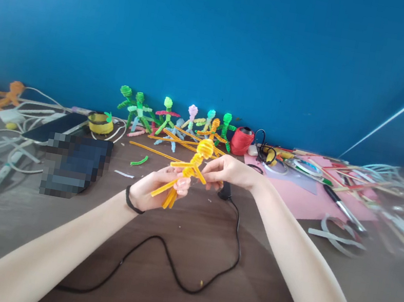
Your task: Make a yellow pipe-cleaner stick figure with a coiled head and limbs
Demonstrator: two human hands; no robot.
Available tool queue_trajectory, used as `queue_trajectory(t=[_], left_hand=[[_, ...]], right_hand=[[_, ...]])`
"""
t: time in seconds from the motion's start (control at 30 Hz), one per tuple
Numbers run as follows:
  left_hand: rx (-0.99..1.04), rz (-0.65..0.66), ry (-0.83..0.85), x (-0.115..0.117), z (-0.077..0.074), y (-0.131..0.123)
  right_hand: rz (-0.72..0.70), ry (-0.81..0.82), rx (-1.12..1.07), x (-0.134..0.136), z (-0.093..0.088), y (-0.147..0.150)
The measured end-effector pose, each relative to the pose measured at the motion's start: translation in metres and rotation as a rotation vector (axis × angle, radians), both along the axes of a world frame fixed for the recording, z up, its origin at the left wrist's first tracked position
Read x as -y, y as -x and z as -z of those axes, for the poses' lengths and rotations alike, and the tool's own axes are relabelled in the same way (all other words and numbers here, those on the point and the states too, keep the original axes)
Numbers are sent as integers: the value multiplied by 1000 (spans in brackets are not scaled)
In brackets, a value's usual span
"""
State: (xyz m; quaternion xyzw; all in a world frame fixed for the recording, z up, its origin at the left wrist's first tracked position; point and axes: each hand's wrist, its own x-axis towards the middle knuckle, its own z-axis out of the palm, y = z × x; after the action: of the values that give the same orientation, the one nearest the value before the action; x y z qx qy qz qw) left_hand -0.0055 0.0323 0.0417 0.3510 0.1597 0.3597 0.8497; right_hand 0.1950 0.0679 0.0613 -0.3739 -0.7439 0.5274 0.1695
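Observation:
A yellow-orange pipe-cleaner figure [196,161] with a coiled round head is held up above the table, tilted, its loose stems pointing down and left. My left hand [156,189], with a black band at the wrist, is closed around its lower body. The fingertips of my right hand [230,172] are pinched together at the figure's right-hand arm stem; the exact grip is partly hidden. Behind the hands lie loose orange pipe cleaners [155,150]. Finished-looking pipe-cleaner figures, among them a lime green one [167,113] and a small orange one [214,128], lean along the blue wall.
A red spool [242,141] stands near the wall. Pink paper [287,197], a black-and-silver pen [344,207] and strips lie right. Left are a dark phone [56,128], a pixelated dark object [78,165], white cables and a yellow tape roll [100,123]. A black cable [168,252] crosses the front.

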Motion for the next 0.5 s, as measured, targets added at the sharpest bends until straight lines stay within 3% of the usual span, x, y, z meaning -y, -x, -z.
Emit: queue_trajectory(t=[0.27,0.5], left_hand=[[-348,217,-96,0,4,1],[-526,262,-187,1,5,-2]], right_hand=[[117,-304,128,7,-8,6],[43,-431,225,13,-14,9]])
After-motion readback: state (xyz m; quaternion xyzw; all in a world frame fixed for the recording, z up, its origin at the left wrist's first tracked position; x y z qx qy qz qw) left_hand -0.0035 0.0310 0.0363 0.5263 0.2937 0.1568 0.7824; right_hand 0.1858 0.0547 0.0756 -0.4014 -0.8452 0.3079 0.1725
